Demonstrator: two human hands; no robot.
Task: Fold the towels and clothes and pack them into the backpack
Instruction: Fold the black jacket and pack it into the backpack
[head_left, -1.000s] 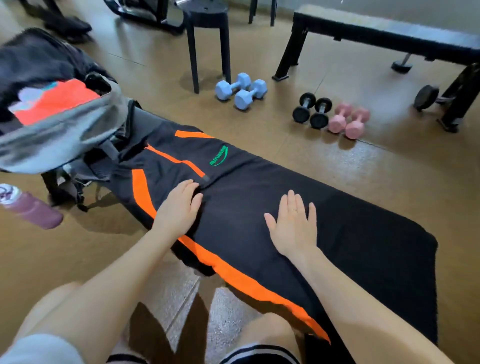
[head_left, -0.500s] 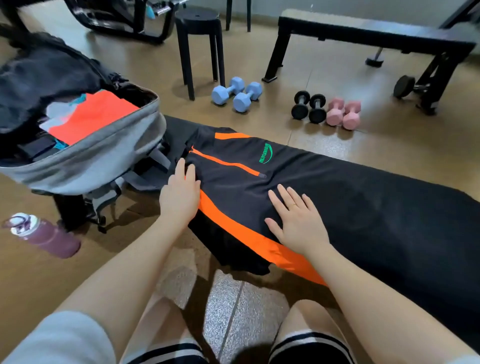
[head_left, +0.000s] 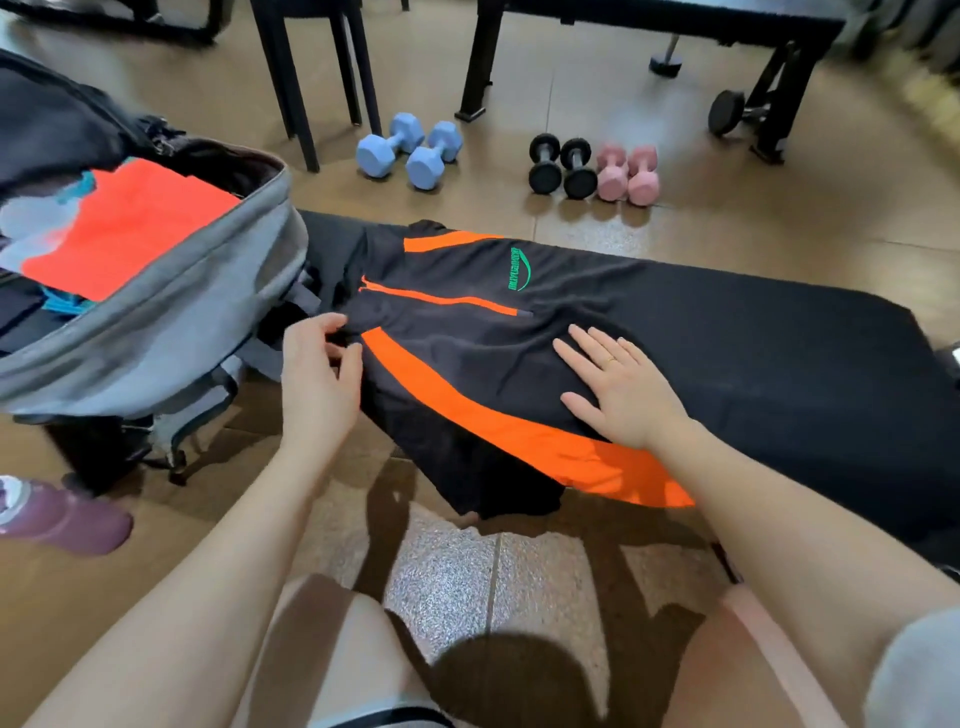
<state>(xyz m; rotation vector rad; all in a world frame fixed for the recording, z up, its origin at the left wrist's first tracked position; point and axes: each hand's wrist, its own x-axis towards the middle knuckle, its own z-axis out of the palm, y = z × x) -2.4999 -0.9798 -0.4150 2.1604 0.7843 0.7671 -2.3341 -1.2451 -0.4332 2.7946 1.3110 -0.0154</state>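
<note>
Hands (head_left: 621, 387) two on one black-orange garment (head_left: 519, 353): right flat, left (head_left: 319, 374) fingers pinching its edge.

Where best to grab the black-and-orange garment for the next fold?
Probably the waist end of the black-and-orange garment, from the backpack side. It lies flat along the bench; the left hand already curls at that edge while the right hand presses flat.
</note>
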